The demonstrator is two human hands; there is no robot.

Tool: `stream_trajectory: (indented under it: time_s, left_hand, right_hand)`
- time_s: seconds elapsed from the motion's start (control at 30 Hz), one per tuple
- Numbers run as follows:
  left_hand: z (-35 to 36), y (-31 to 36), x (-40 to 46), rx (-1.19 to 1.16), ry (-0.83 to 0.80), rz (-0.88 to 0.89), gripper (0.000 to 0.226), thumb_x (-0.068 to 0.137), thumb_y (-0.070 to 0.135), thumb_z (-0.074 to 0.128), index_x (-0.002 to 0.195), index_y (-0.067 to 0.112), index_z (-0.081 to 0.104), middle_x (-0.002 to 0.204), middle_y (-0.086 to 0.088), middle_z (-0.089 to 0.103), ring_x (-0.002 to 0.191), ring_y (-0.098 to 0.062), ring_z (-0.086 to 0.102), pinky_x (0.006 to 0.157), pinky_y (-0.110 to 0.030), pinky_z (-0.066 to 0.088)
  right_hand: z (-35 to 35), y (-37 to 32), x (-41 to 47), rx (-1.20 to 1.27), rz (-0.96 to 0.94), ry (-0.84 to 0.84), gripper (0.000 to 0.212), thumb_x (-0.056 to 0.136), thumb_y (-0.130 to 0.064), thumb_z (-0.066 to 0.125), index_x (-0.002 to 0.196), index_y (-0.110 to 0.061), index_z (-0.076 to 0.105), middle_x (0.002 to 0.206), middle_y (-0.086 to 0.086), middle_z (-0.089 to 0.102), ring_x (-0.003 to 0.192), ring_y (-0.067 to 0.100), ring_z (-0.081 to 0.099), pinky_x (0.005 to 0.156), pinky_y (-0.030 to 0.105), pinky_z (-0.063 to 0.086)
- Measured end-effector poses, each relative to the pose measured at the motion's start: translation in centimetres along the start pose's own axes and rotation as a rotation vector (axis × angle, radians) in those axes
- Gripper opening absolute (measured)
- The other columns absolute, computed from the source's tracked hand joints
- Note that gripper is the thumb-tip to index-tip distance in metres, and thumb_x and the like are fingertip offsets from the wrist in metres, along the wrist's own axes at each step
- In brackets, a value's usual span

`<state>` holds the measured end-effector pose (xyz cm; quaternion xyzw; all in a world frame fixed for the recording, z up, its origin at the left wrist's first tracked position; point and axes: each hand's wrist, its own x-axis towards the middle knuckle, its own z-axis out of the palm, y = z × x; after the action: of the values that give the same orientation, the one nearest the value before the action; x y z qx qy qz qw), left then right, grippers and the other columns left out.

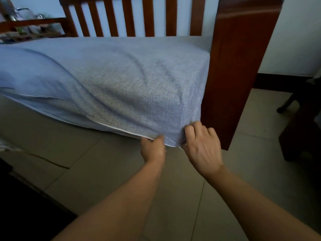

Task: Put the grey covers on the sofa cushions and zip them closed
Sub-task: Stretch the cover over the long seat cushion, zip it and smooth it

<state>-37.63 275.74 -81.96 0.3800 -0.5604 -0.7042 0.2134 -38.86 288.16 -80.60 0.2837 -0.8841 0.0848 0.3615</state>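
Both hands (177,146) pinching cover (121,80) hem, floor (173,197) below

head | worn high | faces forward-down | close over sofa (239,66) front

cover (121,80): grey-blue woven cloth, coarse, matt, slubby weave showing; loose and creased
cover edge (132,133): pale, smooth strip of piping or tape along the lower hem
sofa frame (239,66): reddish-brown wood, polished, glossy sheen on the end panel
slats (148,16): same varnished wood
floor (107,171): pale tiles, smooth, dull sheen, dark grout lines
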Motion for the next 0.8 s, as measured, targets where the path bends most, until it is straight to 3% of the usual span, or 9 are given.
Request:
stream_trajectory:
  time_s: [0.13, 0.27, 0.4, 0.47, 0.57, 0.67, 0.73, 0.8]
  left_hand:
    - [0.1, -0.2, 0.6, 0.155, 0.028, 0.105, 0.013, 0.082, 0.007, 0.061, 0.093, 0.002, 0.06, 0.098, -0.021, 0.066, 0.092, -0.035, 0.065, 0.084, -0.05, 0.052]
    - [0.5, -1.0, 0.6, 0.229, 0.03, 0.171, 0.023, 0.084, 0.008, 0.055, 0.107, 0.004, 0.056, 0.104, -0.018, 0.065, 0.096, -0.036, 0.063, 0.086, -0.051, 0.051]
    - [0.5, -1.2, 0.6, 0.225, 0.005, 0.189, 0.024, 0.085, 0.007, 0.053, 0.109, 0.003, 0.055, 0.106, -0.018, 0.064, 0.097, -0.037, 0.063, 0.087, -0.051, 0.05]
    - [0.2, -1.1, 0.5, 0.219, -0.013, 0.192, 0.023, 0.085, 0.005, 0.053, 0.108, 0.003, 0.055, 0.106, -0.018, 0.065, 0.097, -0.034, 0.064, 0.088, -0.05, 0.051]
    - [0.2, -1.3, 0.5, 0.197, -0.025, 0.207, 0.023, 0.085, 0.001, 0.053, 0.107, 0.005, 0.055, 0.106, -0.015, 0.065, 0.097, -0.033, 0.064, 0.088, -0.051, 0.051]
    - [0.2, -1.3, 0.4, 0.237, -0.035, 0.198, 0.021, 0.085, 0.002, 0.053, 0.106, 0.006, 0.054, 0.106, -0.015, 0.065, 0.097, -0.032, 0.064, 0.088, -0.049, 0.051]
    - [0.0, -1.3, 0.4, 0.314, -0.012, 0.239, 0.017, 0.086, 0.004, 0.055, 0.102, 0.007, 0.053, 0.104, -0.014, 0.065, 0.097, -0.031, 0.063, 0.089, -0.04, 0.05]
    - [0.0, -1.3, 0.3, 0.378, 0.027, 0.269, 0.017, 0.085, 0.004, 0.055, 0.102, 0.006, 0.054, 0.104, -0.013, 0.065, 0.096, -0.029, 0.062, 0.084, -0.03, 0.047]
  right_hand:
    - [1.0, -0.7, -0.3, 0.113, 0.073, 0.06, 0.026, 0.063, -0.002, 0.08, 0.079, -0.006, 0.059, 0.072, 0.009, 0.058, 0.047, 0.021, 0.05, 0.045, 0.027, 0.037]
    - [2.2, -1.4, -0.7, 0.142, 0.11, 0.087, 0.046, 0.063, -0.004, 0.077, 0.088, -0.008, 0.039, 0.078, 0.012, 0.058, 0.05, 0.022, 0.051, 0.041, 0.028, 0.039]
    - [2.7, -1.6, -0.1, 0.179, 0.133, 0.148, 0.01, 0.081, -0.005, 0.04, 0.084, -0.011, 0.033, 0.072, 0.013, 0.054, 0.041, 0.022, 0.047, 0.034, 0.023, 0.028]
    - [2.9, -1.6, -0.5, 0.194, 0.066, 0.136, 0.005, 0.083, -0.006, 0.034, 0.085, -0.011, 0.033, 0.067, 0.01, 0.053, 0.039, 0.02, 0.047, 0.034, 0.022, 0.028]
    - [3.0, -1.2, -0.8, 0.216, 0.031, 0.147, 0.008, 0.082, -0.003, 0.035, 0.084, -0.01, 0.038, 0.061, 0.006, 0.051, 0.036, 0.017, 0.045, 0.032, 0.023, 0.03]
    - [2.6, -0.8, -0.7, 0.179, -0.013, 0.147, 0.017, 0.077, 0.003, 0.04, 0.075, -0.005, 0.055, 0.057, 0.005, 0.051, 0.033, 0.017, 0.044, 0.032, 0.02, 0.026]
    - [2.4, -0.6, -0.9, 0.104, -0.073, 0.093, 0.014, 0.068, 0.007, 0.059, 0.072, -0.006, 0.061, 0.057, 0.005, 0.052, 0.033, 0.018, 0.045, 0.034, 0.018, 0.022]
    - [2.4, -0.6, -1.2, 0.098, -0.08, 0.014, 0.025, 0.056, 0.009, 0.074, 0.072, -0.006, 0.063, 0.056, 0.006, 0.053, 0.033, 0.02, 0.045, 0.037, 0.017, 0.019]
